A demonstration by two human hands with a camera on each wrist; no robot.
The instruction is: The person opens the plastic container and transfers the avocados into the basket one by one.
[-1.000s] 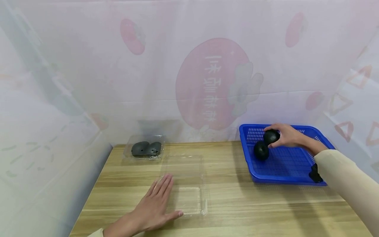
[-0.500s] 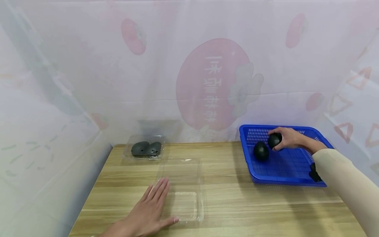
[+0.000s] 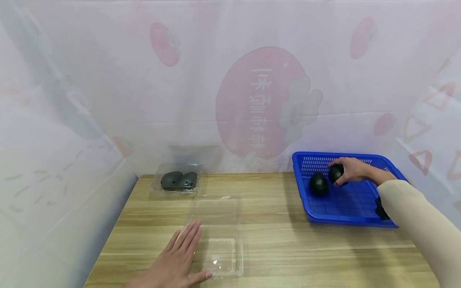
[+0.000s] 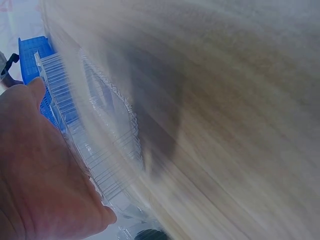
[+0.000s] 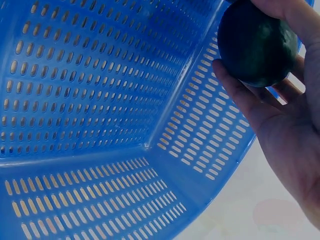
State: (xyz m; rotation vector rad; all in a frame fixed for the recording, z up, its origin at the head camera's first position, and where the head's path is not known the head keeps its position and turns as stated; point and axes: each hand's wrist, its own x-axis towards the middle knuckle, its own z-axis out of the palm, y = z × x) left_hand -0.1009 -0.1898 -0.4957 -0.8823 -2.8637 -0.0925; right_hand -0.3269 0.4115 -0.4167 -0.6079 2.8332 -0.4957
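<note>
My right hand [image 3: 353,169] grips a dark green avocado [image 3: 335,173] inside the blue basket [image 3: 343,219], thumb and fingers curled round it. Seen from the right wrist, the held avocado [image 5: 256,42] is close to the basket's slotted side. A second avocado [image 3: 318,184] lies in the basket just left of it. My left hand [image 3: 173,260] lies with straight fingers along the left side of an open clear plastic clamshell box [image 3: 220,256], touching it. From the left wrist, the box's ribbed wall [image 4: 95,145] runs beside the hand [image 4: 45,170].
At the back left of the wooden table [image 3: 273,248] stands another clear clamshell box [image 3: 199,167] with two avocados [image 3: 179,181] in it. A printed cloth [image 3: 180,100] hangs behind the table and along its sides.
The open clamshell box and my left hand have slid towards the front and slightly left. My right hand has shifted a little right with its avocado, away from the other one.
</note>
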